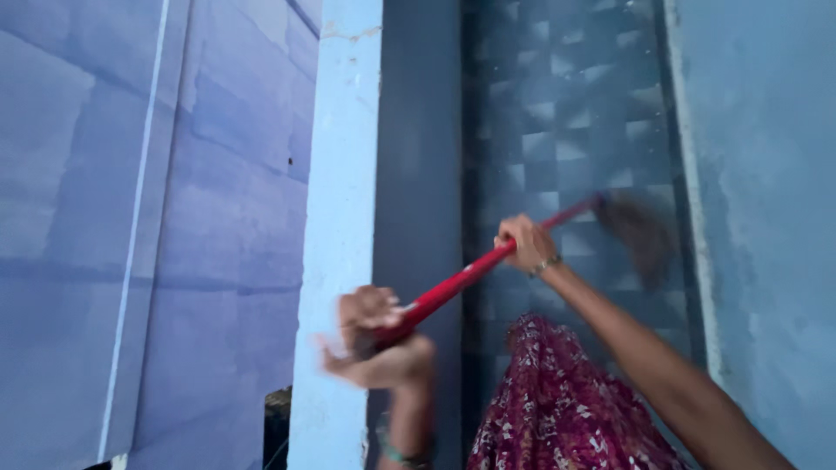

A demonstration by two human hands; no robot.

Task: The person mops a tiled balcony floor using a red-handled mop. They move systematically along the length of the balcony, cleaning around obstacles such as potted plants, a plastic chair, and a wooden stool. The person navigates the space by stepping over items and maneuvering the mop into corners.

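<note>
A broom with a red handle slants from lower left up to the right, where its brown bristle head is blurred against the tiled surface. My left hand grips the handle's near end, blurred by motion. My right hand holds the handle farther up, a bracelet on its wrist. Both hands are closed around the handle.
A light blue pillar stands just left of my left hand. A patterned grey-blue tiled surface lies behind the broom. A pale blue wall rises on the right, a blue wall on the left. Red patterned cloth hangs below.
</note>
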